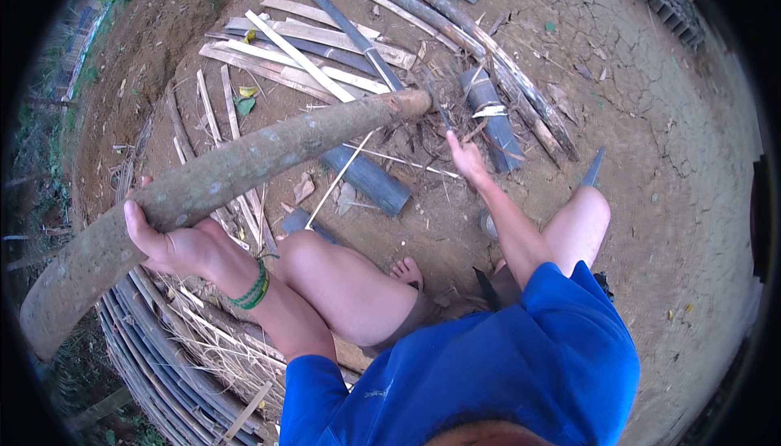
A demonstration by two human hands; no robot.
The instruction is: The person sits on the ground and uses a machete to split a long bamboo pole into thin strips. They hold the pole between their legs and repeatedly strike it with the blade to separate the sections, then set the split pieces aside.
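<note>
Firmly, the left hand (175,242) gripped a thick log (220,181); the right hand (466,157) perhaps held a blade (438,108) beyond its fingers.

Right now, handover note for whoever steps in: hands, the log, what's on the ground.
Left hand: grip closed around the thick grey log, holding it slanted, far end over the pile of split bamboo slats.
Right hand: stretched toward the ground litter beside a short dark bamboo section; whether it holds anything cannot be told.
Another dark bamboo tube lies under the log. Person sits on bare cracked earth, knees bent, barefoot.
Done: many slats already split. Left: log and tube sections still whole.
</note>
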